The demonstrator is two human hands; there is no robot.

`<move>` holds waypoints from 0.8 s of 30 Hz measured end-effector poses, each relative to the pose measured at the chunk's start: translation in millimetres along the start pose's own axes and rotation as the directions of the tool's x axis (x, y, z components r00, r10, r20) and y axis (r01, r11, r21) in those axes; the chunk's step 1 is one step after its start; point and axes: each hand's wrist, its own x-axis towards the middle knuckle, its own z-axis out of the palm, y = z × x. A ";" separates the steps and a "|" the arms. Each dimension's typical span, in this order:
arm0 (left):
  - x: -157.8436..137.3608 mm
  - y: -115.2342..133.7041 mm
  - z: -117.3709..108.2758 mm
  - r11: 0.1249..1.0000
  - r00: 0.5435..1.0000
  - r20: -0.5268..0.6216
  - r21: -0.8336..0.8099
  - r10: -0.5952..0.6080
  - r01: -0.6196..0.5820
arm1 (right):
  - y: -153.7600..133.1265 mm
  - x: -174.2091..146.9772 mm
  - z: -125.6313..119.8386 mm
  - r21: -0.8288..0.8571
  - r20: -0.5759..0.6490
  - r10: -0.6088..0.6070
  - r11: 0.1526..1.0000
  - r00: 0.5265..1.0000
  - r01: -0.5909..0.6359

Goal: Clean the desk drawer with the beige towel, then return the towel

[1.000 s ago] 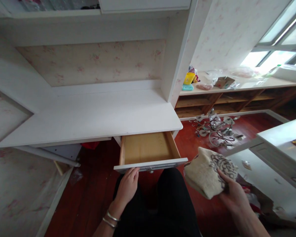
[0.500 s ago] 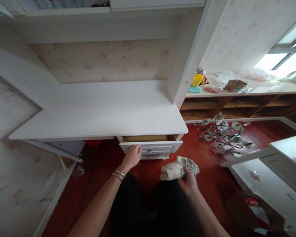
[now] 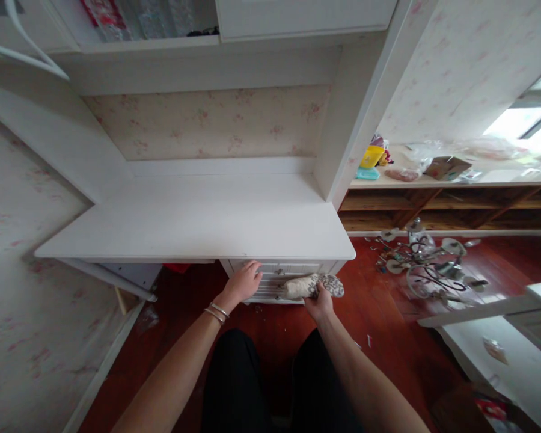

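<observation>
My left hand (image 3: 244, 281) rests against the top drawer front (image 3: 303, 267) of the white desk (image 3: 198, 219), its fingers stretched out and holding nothing. That drawer is pushed in, flush under the desktop. In front of the lower drawers, my right hand (image 3: 319, 304) grips a folded cream cloth (image 3: 300, 287) with a grey-brown pattern at one end. The thumb lies over the cloth; the fingers beneath it are mostly hidden.
A metal chandelier (image 3: 437, 258) lies on the red wooden floor (image 3: 365, 300) to the right. Behind it, a low wooden shelf (image 3: 460, 185) bears a yellow container (image 3: 371, 157), a cardboard box (image 3: 448, 168) and plastic bags. A white cabinet (image 3: 496, 349) stands at lower right.
The top drawer, partly out before, has gone in under the desktop with my left hand at its front. My right hand has moved left and forward with the cloth, nearer the drawers.
</observation>
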 end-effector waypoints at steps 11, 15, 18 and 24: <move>29.9 -80.4 -81.6 0.882 0.883 -0.392 0.278 -0.257 0.380 | 14.1 20.6 33.1 0.021 0.013 -0.010 1.000 1.000 0.010; 44.5 -95.2 -72.7 0.830 0.865 -0.386 0.326 -0.320 0.453 | 16.4 30.1 37.4 0.010 -0.001 -0.015 1.000 1.000 0.015; 51.2 -99.3 -66.9 0.821 0.869 -0.333 0.322 -0.367 0.470 | 19.6 38.3 38.0 -0.005 -0.013 -0.012 1.000 1.000 0.012; 54.1 -103.9 -68.0 0.811 0.876 -0.286 0.344 -0.389 0.472 | 25.1 42.9 32.6 -0.041 0.060 -0.009 0.999 0.998 0.012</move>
